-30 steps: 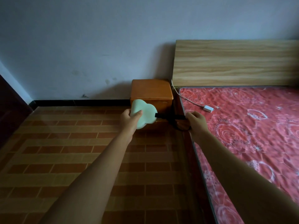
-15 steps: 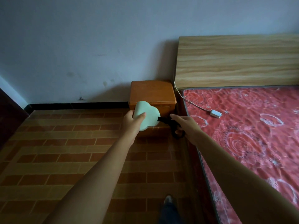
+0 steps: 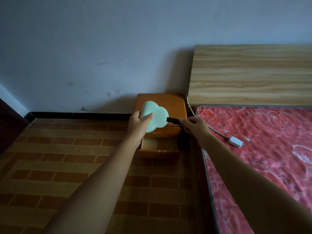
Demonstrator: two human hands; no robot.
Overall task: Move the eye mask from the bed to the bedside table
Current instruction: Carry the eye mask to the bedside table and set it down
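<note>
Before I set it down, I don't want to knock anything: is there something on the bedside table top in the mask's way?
Nothing visible. The eye mask, held by the left hand, with its strap in the right hand, hangs over the bedside table, whose visible top is bare.

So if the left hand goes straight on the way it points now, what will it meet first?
Most likely the top of the bedside table. The left hand points forward toward the wall, holding the eye mask over that top. Depth is unclear, so it may pass above and reach the wall instead.

Matt foam-like eye mask [image 3: 157, 118], glossy wooden bedside table [image 3: 175, 105], quilted cloth bed [image 3: 263, 141].
</note>
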